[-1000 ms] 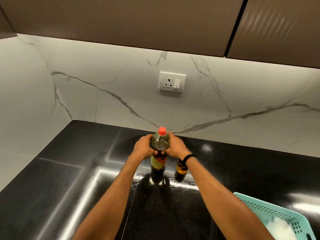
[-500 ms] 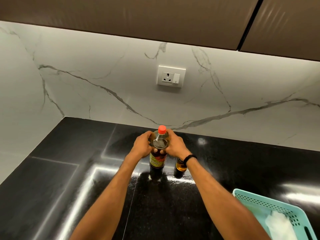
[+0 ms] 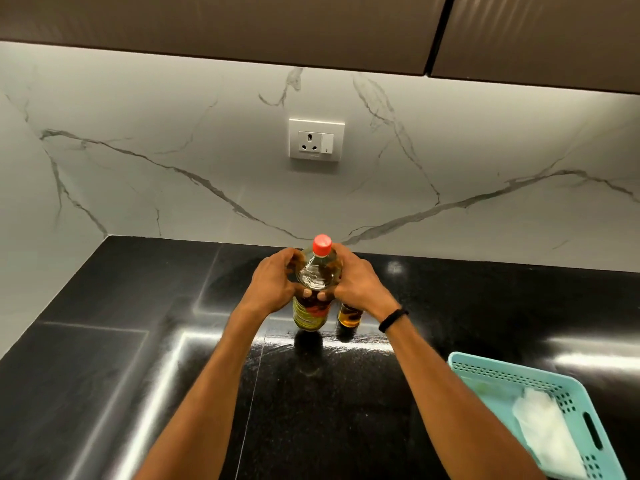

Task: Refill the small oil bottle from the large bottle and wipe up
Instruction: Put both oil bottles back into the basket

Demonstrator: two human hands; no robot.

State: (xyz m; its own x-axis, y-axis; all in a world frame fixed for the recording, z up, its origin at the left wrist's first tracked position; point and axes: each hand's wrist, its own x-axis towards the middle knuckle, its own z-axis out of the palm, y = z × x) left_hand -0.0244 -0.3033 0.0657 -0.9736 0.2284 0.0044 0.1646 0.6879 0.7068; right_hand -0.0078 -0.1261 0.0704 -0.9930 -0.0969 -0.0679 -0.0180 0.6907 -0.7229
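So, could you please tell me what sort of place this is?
Most likely a home kitchen: a glossy black countertop meets a marble-look backsplash with a wall socket, dark cabinets hang overhead, and there is a large oil bottle.

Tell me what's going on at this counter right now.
A person grips the large oil bottle with both hands, the left hand and right hand wrapped round its shoulder, holding it upright over the black counter. Its red cap is on, so no pouring has begun. The small bottle stands just beside it, partly hidden behind the right hand. A teal basket with a white cloth sits at the near right.
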